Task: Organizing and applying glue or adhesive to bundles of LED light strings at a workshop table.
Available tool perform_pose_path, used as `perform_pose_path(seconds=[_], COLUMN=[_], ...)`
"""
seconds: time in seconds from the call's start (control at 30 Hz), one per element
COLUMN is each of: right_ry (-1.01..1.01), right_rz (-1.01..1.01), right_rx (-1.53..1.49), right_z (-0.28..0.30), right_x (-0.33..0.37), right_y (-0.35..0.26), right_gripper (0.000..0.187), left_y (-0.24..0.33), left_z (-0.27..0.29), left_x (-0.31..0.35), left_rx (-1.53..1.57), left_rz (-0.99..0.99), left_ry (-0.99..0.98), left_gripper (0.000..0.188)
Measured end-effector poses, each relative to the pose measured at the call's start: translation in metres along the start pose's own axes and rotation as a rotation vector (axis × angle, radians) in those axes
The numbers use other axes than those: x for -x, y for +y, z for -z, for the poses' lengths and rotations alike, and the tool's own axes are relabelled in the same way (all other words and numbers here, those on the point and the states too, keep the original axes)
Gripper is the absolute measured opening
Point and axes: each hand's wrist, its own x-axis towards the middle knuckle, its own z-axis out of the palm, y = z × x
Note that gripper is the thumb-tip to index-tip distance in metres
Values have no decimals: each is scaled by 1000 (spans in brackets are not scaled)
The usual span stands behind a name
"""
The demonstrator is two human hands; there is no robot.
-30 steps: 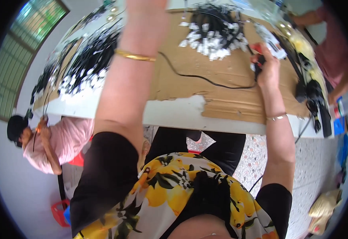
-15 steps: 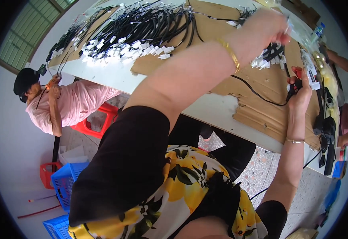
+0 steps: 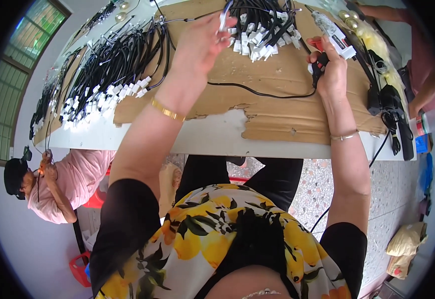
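In my right hand [image 3: 332, 74] is what looks like a glue gun [image 3: 336, 39], white-bodied with a red trigger and a pale, wrapped-looking nozzle tilted up and left. My fingers wrap its black handle. A black cord [image 3: 262, 93] runs left from beneath this hand across the cardboard and passes behind my left wrist. My left hand [image 3: 202, 47], slightly blurred, is raised over the far side of the table. Its fingers pinch a thin cable [image 3: 224, 17] with a white and bluish end. Just right of them lies a bundle of black cables with white connectors [image 3: 257, 37].
A larger heap of black cables [image 3: 113, 74] covers the table's left part. Torn cardboard [image 3: 277, 119] lies on the white tabletop [image 3: 212, 134]. Black adapters [image 3: 389, 97] and a clear bottle [image 3: 426, 122] are at the right. A person in pink [image 3: 73, 179] handles cables at left; another person's arm [image 3: 426, 94] is at right.
My view has turned right, so the table shows straighter. My left hand has drawn back leftward, away from my right hand. The glue gun stays in my right hand.
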Motion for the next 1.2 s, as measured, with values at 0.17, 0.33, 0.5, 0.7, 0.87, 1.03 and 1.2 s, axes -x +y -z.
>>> perform_pose_path(seconds=[0.17, 0.33, 0.5, 0.7, 0.87, 1.03, 1.2], right_ry=[-55, -223, -598, -635, -624, -575, -923], right_rz=[60, 160, 155, 160, 202, 201, 461], right_rx=[28, 299, 296, 257, 187, 55, -230], right_z=[-5, -27, -65, -84, -92, -104, -105], right_x=[6, 22, 31, 15, 13, 19, 22], right_y=[-2, -22, -26, -24, -24, -29, -43], right_gripper=[21, 29, 31, 31, 29, 32, 32], left_y=[-18, -17, -26, -23, -18, -18, -22], left_z=[29, 23, 19, 23, 20, 16, 17], left_x=[36, 51, 53, 53, 48, 50, 51], left_rx=[77, 209, 187, 106, -6, -247, -343], left_rz=[209, 157, 155, 109, 23, -50, -61], left_ry=[-105, -257, -225, -245, -233, -306, -331], left_gripper=[25, 27, 27, 30, 27, 26, 23])
